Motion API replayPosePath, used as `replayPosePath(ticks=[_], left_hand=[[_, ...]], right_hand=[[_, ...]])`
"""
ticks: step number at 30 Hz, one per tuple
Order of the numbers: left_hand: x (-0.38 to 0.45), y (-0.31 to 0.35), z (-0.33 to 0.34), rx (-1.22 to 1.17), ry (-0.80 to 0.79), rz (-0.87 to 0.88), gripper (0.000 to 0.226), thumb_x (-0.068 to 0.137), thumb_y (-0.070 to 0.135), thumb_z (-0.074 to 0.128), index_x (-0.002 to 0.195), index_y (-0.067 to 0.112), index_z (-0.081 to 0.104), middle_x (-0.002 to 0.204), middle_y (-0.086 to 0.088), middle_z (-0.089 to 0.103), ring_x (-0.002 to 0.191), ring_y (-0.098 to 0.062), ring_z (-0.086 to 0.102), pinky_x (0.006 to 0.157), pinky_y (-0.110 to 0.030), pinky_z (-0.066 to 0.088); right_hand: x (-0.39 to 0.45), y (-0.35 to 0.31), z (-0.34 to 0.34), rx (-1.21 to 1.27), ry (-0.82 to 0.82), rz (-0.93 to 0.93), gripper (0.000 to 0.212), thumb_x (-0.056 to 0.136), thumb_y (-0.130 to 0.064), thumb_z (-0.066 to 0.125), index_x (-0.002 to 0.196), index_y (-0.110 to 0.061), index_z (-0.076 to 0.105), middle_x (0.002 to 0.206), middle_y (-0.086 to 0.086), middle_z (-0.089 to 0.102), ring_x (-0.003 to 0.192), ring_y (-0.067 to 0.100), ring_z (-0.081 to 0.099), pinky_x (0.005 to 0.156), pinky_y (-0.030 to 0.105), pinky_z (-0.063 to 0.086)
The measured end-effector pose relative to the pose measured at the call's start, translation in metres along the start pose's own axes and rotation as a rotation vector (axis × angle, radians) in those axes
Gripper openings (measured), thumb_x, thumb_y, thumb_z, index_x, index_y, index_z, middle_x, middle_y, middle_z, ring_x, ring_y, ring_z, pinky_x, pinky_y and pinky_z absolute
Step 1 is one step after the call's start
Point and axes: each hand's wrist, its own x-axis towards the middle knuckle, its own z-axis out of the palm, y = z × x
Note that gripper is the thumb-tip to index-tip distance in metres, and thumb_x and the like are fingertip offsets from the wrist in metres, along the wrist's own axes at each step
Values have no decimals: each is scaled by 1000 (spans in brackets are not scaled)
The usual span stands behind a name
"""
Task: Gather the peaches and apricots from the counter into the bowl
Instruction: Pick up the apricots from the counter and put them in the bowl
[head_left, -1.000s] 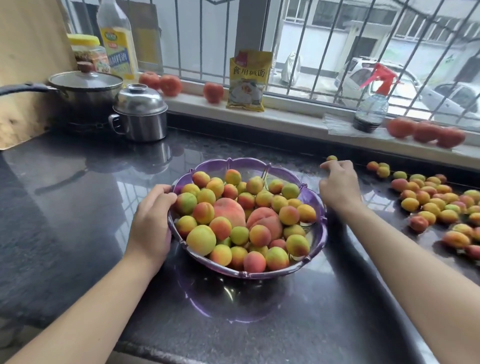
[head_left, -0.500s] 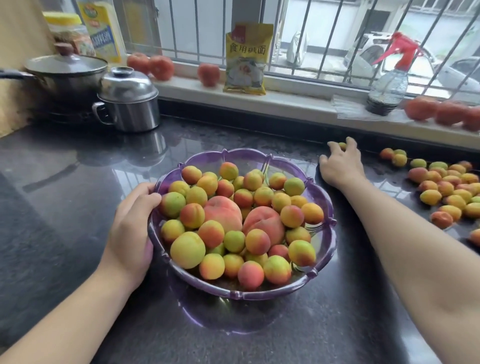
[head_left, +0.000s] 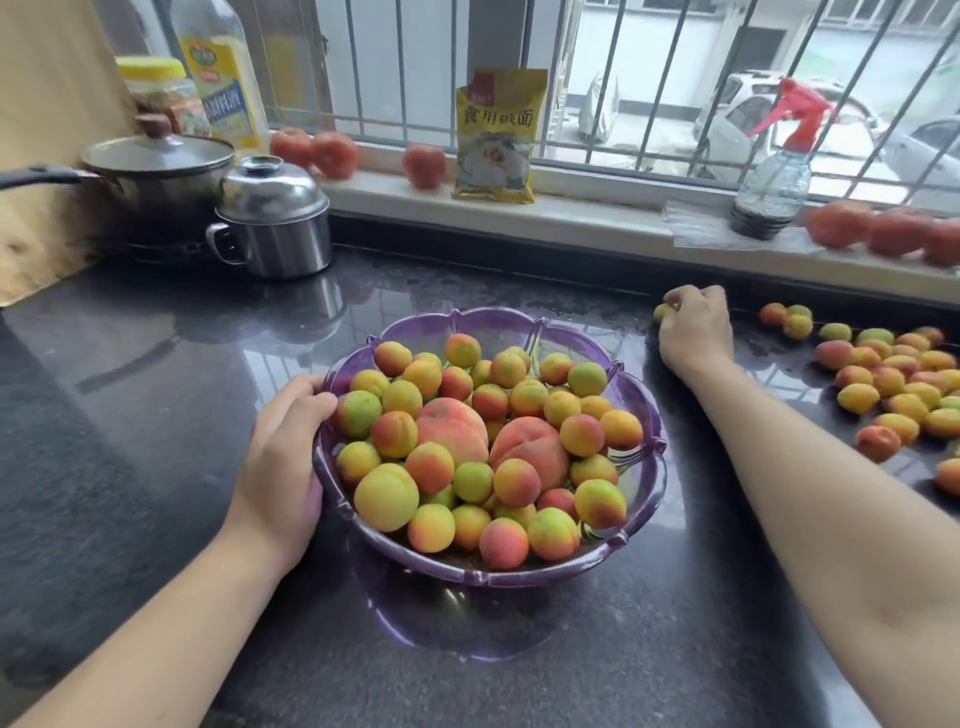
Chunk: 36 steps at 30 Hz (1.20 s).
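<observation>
A purple plastic bowl (head_left: 641, 405) stands mid-counter, heaped with several apricots and two large peaches (head_left: 452, 428). My left hand (head_left: 283, 467) grips the bowl's left rim, fingers curled over the edge. Behind and to the right of the bowl, my right hand (head_left: 693, 332) curls its fingers round a small yellow-green apricot (head_left: 661, 313) on the counter by the back wall. A pile of loose apricots (head_left: 893, 384) lies on the counter at the far right.
A lidded steel pot (head_left: 275, 223) and a black-handled pan (head_left: 156, 166) stand at the back left. On the windowsill (head_left: 597, 213) are tomatoes (head_left: 322, 150), a yellow packet (head_left: 496, 135), a spray bottle (head_left: 774, 182), an oil bottle and a jar. The dark counter (head_left: 130, 415) is glossy.
My right hand's fingers, stretched out half a second ago, have curled round the small apricot. My left hand has stayed on the bowl's rim. The camera has shifted slightly.
</observation>
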Motion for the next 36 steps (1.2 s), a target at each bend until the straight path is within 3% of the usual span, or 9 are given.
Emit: replayPosePath(ticks=[8, 12, 15, 21, 24, 26, 29, 33, 36], left_hand=[[1, -3, -4, 69, 26, 23, 21, 87, 34, 55, 74, 25, 69, 87, -12, 64, 90, -28, 56, 84, -50, 41], [1, -2, -2, 29, 16, -3, 24, 86, 30, 53, 68, 27, 69, 80, -6, 65, 84, -25, 58, 78, -43, 43], [3, -4, -3, 28, 5, -1, 19, 85, 32, 56, 73, 26, 70, 86, -13, 64, 88, -28, 58, 83, -47, 43], [5, -6, -7, 94, 26, 12, 25, 78, 45, 59, 79, 25, 73, 97, -25, 68, 96, -38, 62, 93, -64, 49], [5, -7, -8, 112, 23, 3, 27, 77, 49, 57, 81, 28, 74, 97, -15, 72, 99, -36, 64, 100, -68, 48], [5, -7, -7, 126, 28, -1, 24, 81, 45, 56, 79, 29, 73, 90, -7, 72, 95, -30, 64, 95, -64, 50], [2, -6, -6, 126, 25, -24, 24, 84, 41, 53, 77, 27, 71, 86, -6, 71, 90, -28, 64, 87, -58, 51], [0, -2, -5, 130, 27, -33, 25, 83, 42, 53, 78, 27, 72, 84, -5, 71, 86, -23, 63, 80, -50, 50], [-1, 1, -4, 122, 37, -35, 27, 77, 48, 56, 79, 26, 73, 84, -3, 70, 85, -23, 62, 80, -45, 47]], right_hand=[[-17, 0, -8, -13, -1, -45, 28, 91, -5, 54, 118, -12, 57, 120, 15, 61, 112, 38, 56, 92, 39, 42], [-18, 0, -10, 60, 0, -57, 40, 93, -7, 58, 132, -14, 58, 125, 11, 59, 116, 33, 56, 99, 37, 42], [-19, -2, -11, 116, -9, -105, 33, 95, -15, 64, 128, -13, 63, 123, 10, 59, 111, 29, 60, 98, 36, 43], [-50, -42, -30, 409, -182, -212, 24, 92, -30, 74, 112, -17, 73, 100, -1, 74, 90, 13, 67, 90, 33, 55], [-73, -86, -63, 535, -327, -316, 23, 92, -33, 74, 110, -20, 75, 96, -7, 76, 86, 1, 68, 80, 22, 55], [-88, -115, -83, 489, -456, -404, 26, 91, -35, 73, 113, -21, 75, 97, -9, 76, 90, 0, 70, 81, 18, 54], [-103, -148, -91, 304, -559, -502, 30, 92, -30, 74, 120, -20, 71, 101, -10, 74, 95, 7, 69, 87, 24, 55], [-115, -174, -80, 185, -527, -554, 23, 90, -32, 74, 111, -23, 70, 98, -8, 71, 92, 10, 67, 84, 32, 57], [-123, -182, -73, 76, -534, -574, 22, 90, -34, 73, 110, -27, 69, 96, -12, 67, 91, 8, 65, 80, 28, 55]])
